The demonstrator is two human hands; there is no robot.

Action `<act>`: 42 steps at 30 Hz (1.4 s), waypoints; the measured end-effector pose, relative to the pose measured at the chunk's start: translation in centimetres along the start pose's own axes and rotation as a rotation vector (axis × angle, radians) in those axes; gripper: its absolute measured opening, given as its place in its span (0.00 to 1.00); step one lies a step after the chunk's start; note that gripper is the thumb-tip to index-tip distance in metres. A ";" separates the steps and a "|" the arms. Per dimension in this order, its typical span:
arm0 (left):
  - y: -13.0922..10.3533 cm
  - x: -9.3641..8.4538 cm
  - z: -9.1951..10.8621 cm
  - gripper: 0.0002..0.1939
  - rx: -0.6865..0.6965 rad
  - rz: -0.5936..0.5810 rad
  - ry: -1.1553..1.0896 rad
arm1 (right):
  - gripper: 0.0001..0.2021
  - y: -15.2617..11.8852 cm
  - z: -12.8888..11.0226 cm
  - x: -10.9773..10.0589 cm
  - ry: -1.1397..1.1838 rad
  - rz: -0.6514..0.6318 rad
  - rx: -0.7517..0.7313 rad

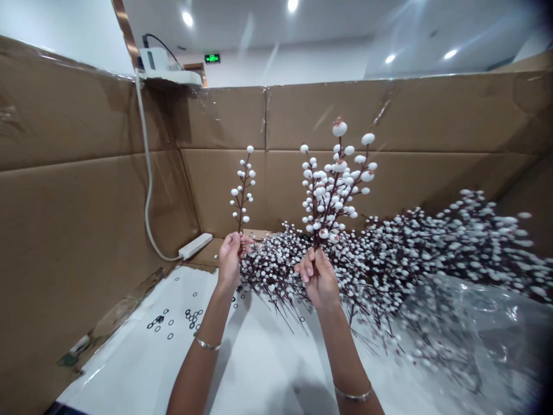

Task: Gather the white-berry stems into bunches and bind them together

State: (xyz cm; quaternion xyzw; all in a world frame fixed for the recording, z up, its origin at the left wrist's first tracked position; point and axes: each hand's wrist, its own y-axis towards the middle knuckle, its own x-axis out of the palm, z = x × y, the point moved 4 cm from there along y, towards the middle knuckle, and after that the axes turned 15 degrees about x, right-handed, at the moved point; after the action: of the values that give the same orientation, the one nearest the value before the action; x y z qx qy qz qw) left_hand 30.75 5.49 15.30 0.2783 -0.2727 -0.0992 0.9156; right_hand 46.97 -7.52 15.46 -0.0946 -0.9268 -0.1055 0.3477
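My left hand (230, 257) is closed on the lower stem of a single berry branch (243, 187), dark brown with white berries, held upright. To its right, my right hand (318, 276) grips a fuller bunch of berry branches (334, 190) by the stems. A few of the bunch's berries show reddish tips. The two hands are apart, both raised in front of a big pile of similar berry branches (389, 253). The stem ends inside both fists are hidden.
Small black rings (193, 317) lie scattered on the white sheet (268, 369) at left. Clear plastic wrap (488, 328) covers part of the pile at right. Cardboard walls (224, 190) enclose the surface. A white power strip (195, 246) with its cable sits in the left corner.
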 end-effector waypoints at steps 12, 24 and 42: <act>-0.6 1.1 0.1 0.14 -0.018 -0.085 0.000 | 0.17 0.1 0.5 -0.2 0.005 -0.007 0.004; -1.1 1.6 0.6 0.12 -0.068 -0.135 0.029 | 0.16 0.3 0.6 -0.2 -0.026 0.011 0.009; -4.0 4.5 -0.3 0.14 -0.152 -0.221 0.031 | 0.19 1.0 3.4 0.1 -0.071 0.131 0.033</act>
State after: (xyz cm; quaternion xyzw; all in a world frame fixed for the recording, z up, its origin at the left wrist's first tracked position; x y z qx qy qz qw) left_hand 34.54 0.87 14.87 0.2382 -0.2177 -0.2153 0.9217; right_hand 45.03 -5.66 13.20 -0.1531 -0.9320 -0.0638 0.3222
